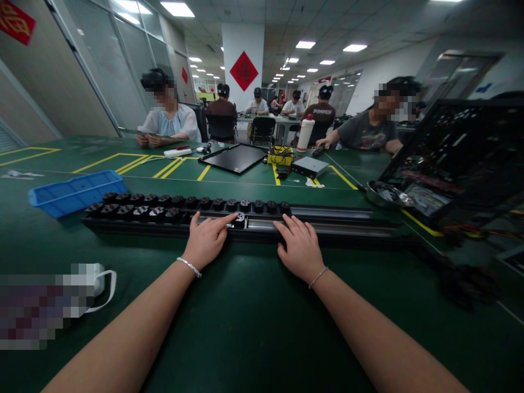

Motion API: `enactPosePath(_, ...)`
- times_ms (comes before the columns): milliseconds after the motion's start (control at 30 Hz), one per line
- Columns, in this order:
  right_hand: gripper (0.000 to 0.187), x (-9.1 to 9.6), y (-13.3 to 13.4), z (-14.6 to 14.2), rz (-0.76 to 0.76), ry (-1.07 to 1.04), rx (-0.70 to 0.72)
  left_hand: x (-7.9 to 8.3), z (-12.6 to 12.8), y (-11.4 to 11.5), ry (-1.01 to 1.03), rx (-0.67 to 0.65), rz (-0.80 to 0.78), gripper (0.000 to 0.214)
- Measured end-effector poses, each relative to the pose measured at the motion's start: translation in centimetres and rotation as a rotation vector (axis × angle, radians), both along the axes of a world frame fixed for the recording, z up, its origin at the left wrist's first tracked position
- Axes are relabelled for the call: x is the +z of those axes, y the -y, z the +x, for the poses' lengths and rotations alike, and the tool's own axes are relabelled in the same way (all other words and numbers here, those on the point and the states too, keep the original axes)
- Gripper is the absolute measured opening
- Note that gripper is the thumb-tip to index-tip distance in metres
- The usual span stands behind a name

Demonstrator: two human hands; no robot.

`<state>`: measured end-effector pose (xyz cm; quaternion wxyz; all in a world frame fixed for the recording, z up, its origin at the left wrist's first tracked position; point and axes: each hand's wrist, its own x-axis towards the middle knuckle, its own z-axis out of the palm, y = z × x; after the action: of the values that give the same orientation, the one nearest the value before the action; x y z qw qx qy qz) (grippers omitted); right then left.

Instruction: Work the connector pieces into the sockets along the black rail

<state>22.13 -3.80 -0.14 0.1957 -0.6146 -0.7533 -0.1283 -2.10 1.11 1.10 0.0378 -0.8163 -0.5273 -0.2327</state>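
Note:
A long black rail (347, 236) with two channels lies crosswise on the green table. Rows of small black round pieces (191, 202) stand along its left and middle parts. My left hand (208, 239) rests over the near channel, its index finger stretched out to a small piece with a pale top (239, 218). Whether it presses or only touches that piece I cannot tell. To the right, my right hand (301, 243) lies with spread fingers on the near channel, holding nothing. The right part of both channels shows bare metal strips.
A blue plastic bin (77, 192) stands behind the rail's left end. Farther back are a black flat panel (235, 158), a yellow box with cables (280, 155), a silver drive (310, 166) and a white bottle (305, 134). A metal bowl (387, 195) sits right. Two people sit across the table.

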Motion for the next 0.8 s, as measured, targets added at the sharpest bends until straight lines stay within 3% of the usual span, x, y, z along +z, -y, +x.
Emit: enactPosePath(800, 0.050, -0.09, -0.07, 0.02, 0.013, -0.001, 0.008, -0.09, 0.12, -0.06, 0.072, -0.001, -0.025, 0.036)
